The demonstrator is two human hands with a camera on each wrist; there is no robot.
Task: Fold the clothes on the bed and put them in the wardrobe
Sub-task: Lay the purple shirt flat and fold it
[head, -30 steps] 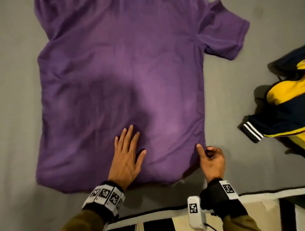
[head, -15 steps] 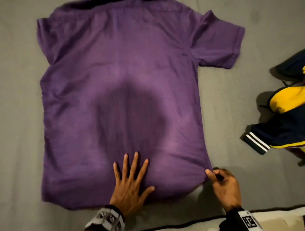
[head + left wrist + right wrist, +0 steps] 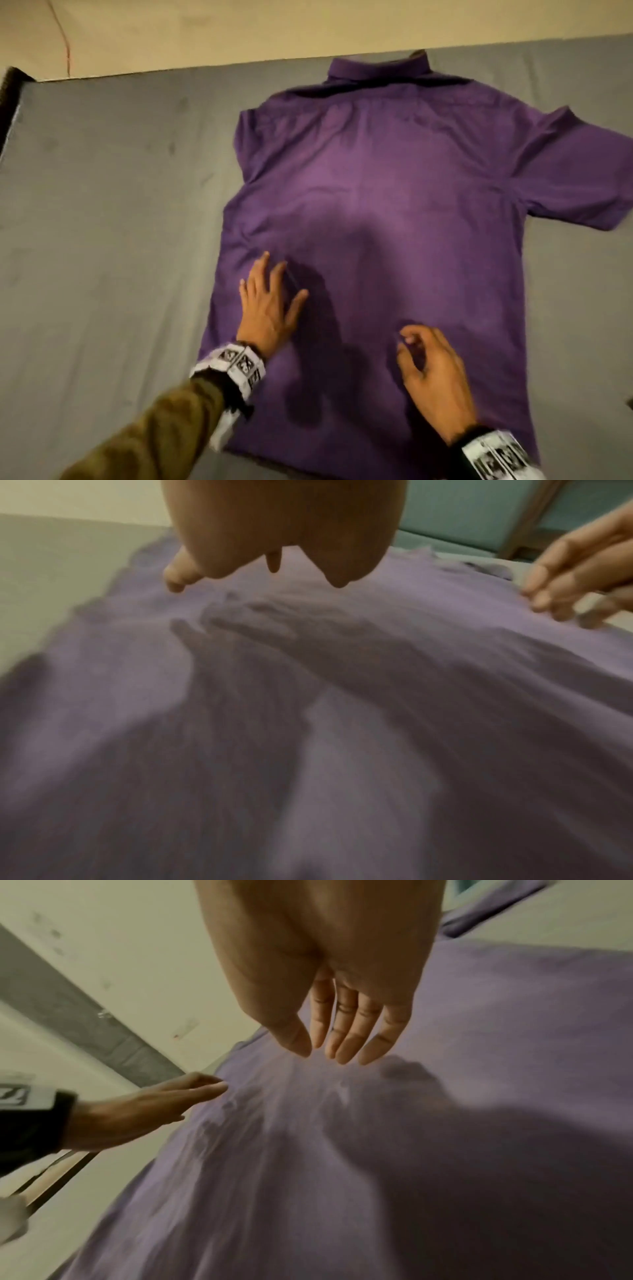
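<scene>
A purple short-sleeved collared shirt (image 3: 394,205) lies spread flat on the grey bed sheet (image 3: 102,222), collar towards the far edge. My left hand (image 3: 270,301) lies over its lower left part with fingers straight and spread. My right hand (image 3: 435,373) hovers over the shirt's lower middle, fingers loosely curled, holding nothing. In the left wrist view the purple shirt (image 3: 308,750) fills the frame under my left hand (image 3: 274,528), with the right hand (image 3: 575,574) at the right. In the right wrist view my right hand (image 3: 329,993) hangs just above the shirt (image 3: 445,1150), fingers nearly straight.
A beige wall (image 3: 239,27) runs along the bed's far edge. The bed's dark corner (image 3: 10,102) shows at the far left. Bare grey sheet stretches left of the shirt.
My right hand let go of the shirt's lower right corner and moved left over the shirt's middle. My left hand slid to the shirt's left side. The view swung left; the yellow-and-navy garment is out of sight.
</scene>
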